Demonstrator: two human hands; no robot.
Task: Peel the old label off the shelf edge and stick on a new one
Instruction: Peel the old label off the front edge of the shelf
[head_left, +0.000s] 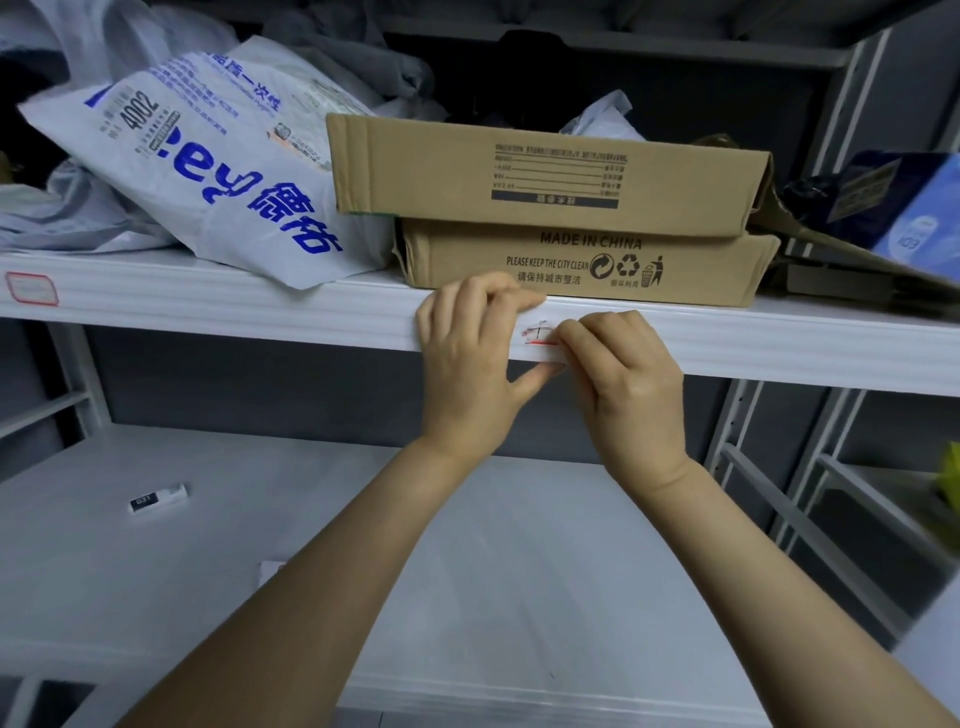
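Grips the white shelf edge (260, 306) with the left hand (470, 358), fingers over the top and thumb beneath, and pinches the red-lined label (540, 335) on it with the right hand (628, 374) just beside. Directly above, two stacked cardboard boxes (545, 171), a white printed bag (208, 171) leaning at their left. Far left on the same edge, another red-bordered label (31, 288); below, a small black-and-white item (156, 501) on the lower shelf (156, 597).

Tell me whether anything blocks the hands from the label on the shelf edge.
Nothing visible does. The left hand and right hand touch the label on the shelf edge; the boxes sit above it.
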